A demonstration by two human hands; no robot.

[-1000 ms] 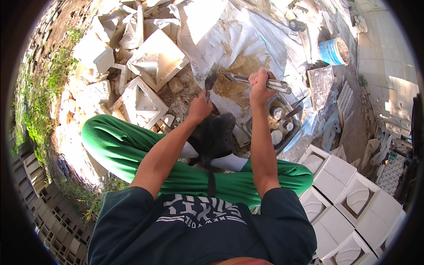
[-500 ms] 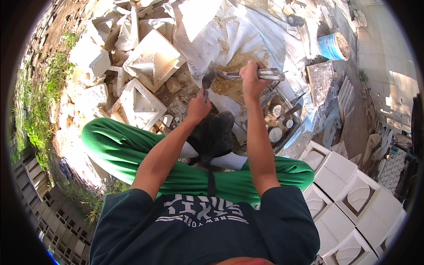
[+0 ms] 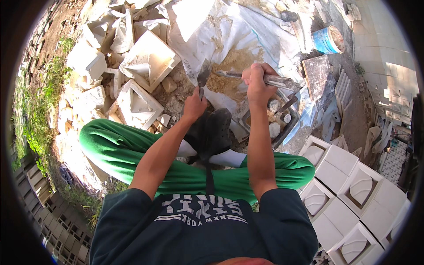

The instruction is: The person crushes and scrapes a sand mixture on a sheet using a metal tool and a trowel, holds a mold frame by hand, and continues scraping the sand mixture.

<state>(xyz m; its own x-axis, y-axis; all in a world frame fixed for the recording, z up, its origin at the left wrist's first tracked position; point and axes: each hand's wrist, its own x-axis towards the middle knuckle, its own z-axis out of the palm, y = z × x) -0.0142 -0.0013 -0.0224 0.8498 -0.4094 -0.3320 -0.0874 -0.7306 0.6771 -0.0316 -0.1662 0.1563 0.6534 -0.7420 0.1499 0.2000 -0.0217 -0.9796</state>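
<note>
My left hand (image 3: 194, 106) is closed round the handle of a small trowel (image 3: 204, 73), its flat grey blade pointing away from me. My right hand (image 3: 259, 84) grips a long pale, stained tool (image 3: 282, 82); its thick end sticks out to the right and its narrow end points left toward the trowel blade. What kind of tool it is I cannot make out. Both tools are over a heap of damp-looking sandy material (image 3: 240, 59) on a crumpled white sheet (image 3: 260, 37). The narrow end and the blade look slightly apart.
Broken white cast blocks (image 3: 150, 62) are piled at the left. A dark tray (image 3: 287, 132) with several round pale pieces lies beside my right forearm. Farther right are a blue bucket (image 3: 328, 39) and a flat board (image 3: 316, 77). White hollow blocks (image 3: 342, 176) stand at lower right.
The pale tool has swung, its thick end moving right and slightly nearer me. My right hand has turned and moved a little right; the left hand and trowel have shifted slightly left.
</note>
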